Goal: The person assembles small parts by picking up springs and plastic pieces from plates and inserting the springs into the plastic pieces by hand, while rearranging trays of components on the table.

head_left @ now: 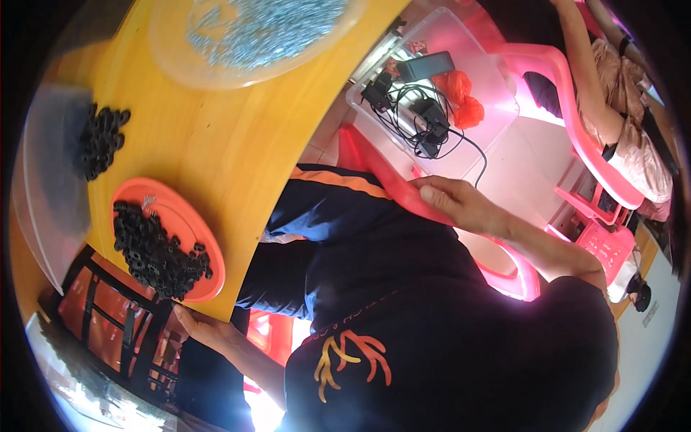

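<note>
One hand is nearer: left hand, at desk edge just below red plate heaped with black ring-like pieces, plate's long axis slanting down-right; right hand is on red chair arm; can't tell either grip's closure or contents.

Two hands are showing at eight and three o'clock, two black heaps at nine and ten, one plate at nine, one dish at eleven.

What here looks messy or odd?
The black cords and plugs lie tangled in the clear bin, looping over one another. Black pieces sit heaped toward one side of the red plate, leaving the other mostly bare. Nothing looks clearly broken.
</note>
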Available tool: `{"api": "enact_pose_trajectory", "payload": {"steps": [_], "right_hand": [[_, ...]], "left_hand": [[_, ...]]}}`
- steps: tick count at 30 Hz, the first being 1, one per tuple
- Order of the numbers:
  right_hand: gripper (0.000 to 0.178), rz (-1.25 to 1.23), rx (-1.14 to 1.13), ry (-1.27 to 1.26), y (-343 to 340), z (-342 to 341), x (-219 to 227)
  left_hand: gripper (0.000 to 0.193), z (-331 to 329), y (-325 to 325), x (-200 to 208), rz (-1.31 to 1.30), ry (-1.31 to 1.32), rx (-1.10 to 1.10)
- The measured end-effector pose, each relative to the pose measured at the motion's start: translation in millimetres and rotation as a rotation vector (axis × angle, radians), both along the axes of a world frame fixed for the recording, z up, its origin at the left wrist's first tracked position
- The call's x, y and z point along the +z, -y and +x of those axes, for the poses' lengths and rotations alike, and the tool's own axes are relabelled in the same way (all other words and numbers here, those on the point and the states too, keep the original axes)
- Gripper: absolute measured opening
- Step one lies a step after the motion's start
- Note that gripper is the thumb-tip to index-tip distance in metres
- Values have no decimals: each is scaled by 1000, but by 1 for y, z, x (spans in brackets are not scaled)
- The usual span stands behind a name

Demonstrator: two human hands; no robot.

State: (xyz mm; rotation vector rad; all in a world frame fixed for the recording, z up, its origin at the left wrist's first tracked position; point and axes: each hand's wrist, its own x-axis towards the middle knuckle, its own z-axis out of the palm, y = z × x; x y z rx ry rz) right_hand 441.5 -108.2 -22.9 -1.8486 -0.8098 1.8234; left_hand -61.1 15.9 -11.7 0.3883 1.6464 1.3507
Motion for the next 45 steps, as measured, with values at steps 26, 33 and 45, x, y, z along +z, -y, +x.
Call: {"api": "enact_pose_trajectory", "payload": {"steps": [26,33,45], "right_hand": [[54,-342,-98,-101,-26,-52,-44],[41,-286,-201,68,-33,-93,-146],[27,-305,635,282,-41,-125,-365]], "left_hand": [[44,10,-6,6,35,-125,31],[45,26,-14,4,10,-156,39],[41,11,-5,6,36,-120,11]]}}
